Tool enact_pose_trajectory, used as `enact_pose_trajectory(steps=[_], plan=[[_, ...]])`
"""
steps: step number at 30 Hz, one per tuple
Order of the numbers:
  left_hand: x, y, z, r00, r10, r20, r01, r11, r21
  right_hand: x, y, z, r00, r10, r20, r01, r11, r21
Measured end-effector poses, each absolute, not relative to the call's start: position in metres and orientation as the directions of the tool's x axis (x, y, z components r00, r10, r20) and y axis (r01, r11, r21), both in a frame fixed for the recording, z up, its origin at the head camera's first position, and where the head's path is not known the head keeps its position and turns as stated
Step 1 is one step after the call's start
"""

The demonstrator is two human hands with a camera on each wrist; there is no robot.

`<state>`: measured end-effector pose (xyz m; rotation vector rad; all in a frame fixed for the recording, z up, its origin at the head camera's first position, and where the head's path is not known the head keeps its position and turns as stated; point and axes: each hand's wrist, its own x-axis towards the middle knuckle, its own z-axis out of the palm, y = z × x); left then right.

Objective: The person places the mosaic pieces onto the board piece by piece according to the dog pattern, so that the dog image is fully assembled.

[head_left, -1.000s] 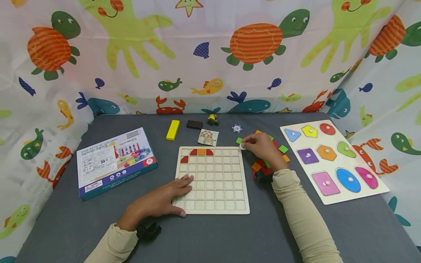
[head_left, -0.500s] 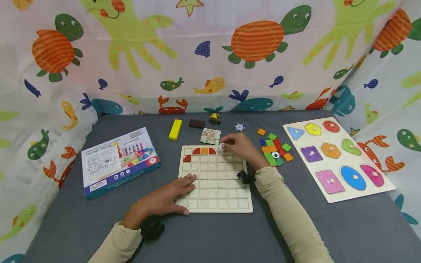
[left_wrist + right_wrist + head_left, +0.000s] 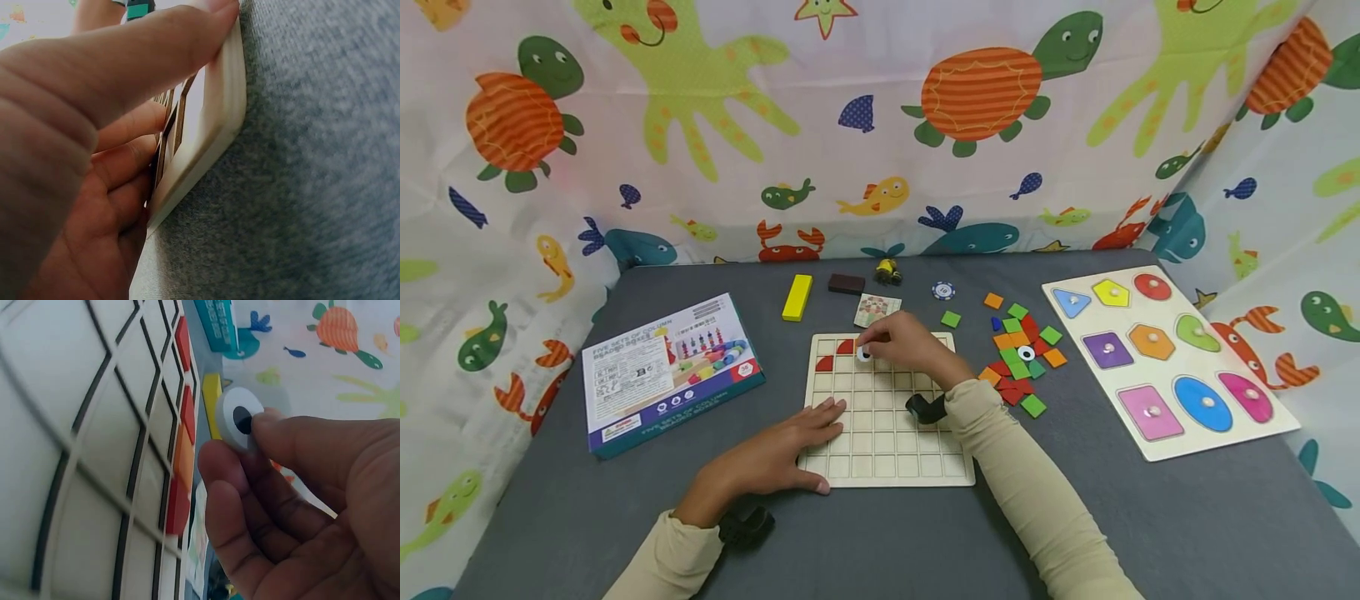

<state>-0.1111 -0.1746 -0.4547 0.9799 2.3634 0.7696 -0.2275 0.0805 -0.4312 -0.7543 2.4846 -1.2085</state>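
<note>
My right hand (image 3: 910, 343) pinches a white disc with a black dot, an eye piece (image 3: 226, 417), between thumb and fingers. It hovers over the upper rows of a pale wooden grid board (image 3: 887, 450). Red curved pieces (image 3: 846, 346) and an orange square (image 3: 184, 459) lie in the board's grid; the head view hides some of them behind the right hand. On the board's lower left corner rests my left hand (image 3: 775, 450), fingers extended over the cells and thumb (image 3: 187, 37) on the near edge.
Loose coloured tiles (image 3: 1011, 342) and a second eye piece (image 3: 1026, 354) lie right of the board. Beyond are a picture card (image 3: 877, 309), yellow block (image 3: 797, 297), dark block (image 3: 846, 283), bee figure (image 3: 887, 272) and chip (image 3: 943, 290). A box (image 3: 670, 367) and shape puzzle (image 3: 1131, 333) flank them.
My right hand has carried the eye piece leftward from beside the loose tiles to above the red and orange pieces. The left hand has stayed on the board.
</note>
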Motion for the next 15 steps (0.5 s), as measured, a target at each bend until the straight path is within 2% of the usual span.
enact_pose_trajectory(steps=[9,15], plan=[[-0.109,-0.176,-0.455,-0.634,0.749,-0.194,0.479,0.577,0.662,-0.227,0.053,-0.435,-0.797,-0.602,-0.046,-0.362,0.536,-0.762],[-0.110,-0.176,-0.455,-0.632,0.754,-0.178,0.489,0.567,0.663,-0.226,0.040,-0.439,-0.774,-0.633,-0.015,-0.485,0.608,-0.629]])
